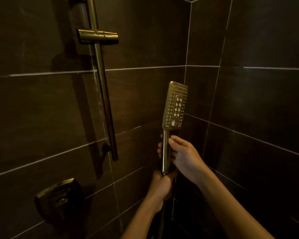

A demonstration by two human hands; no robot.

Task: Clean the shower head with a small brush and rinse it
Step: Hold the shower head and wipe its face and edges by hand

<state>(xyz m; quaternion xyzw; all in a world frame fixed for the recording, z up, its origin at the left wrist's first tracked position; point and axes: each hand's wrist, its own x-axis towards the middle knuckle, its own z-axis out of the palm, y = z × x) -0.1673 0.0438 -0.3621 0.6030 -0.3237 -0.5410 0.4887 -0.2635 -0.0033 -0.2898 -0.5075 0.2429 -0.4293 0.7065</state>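
A gold rectangular shower head (175,105) stands upright near the wall corner, its nozzle face turned toward me. My right hand (183,156) is wrapped around its slim handle (166,149), thumb on the front. Just below, my left hand (160,185) is closed around the bottom end of the handle, where the hose joins. The hose (161,225) drops down out of sight. No brush is in view.
A gold slide rail (103,87) with an empty holder bracket (98,36) runs down the dark tiled wall at left. A dark mixer valve plate (59,199) sits low on the left. Dark tiled walls meet in a corner behind the shower head.
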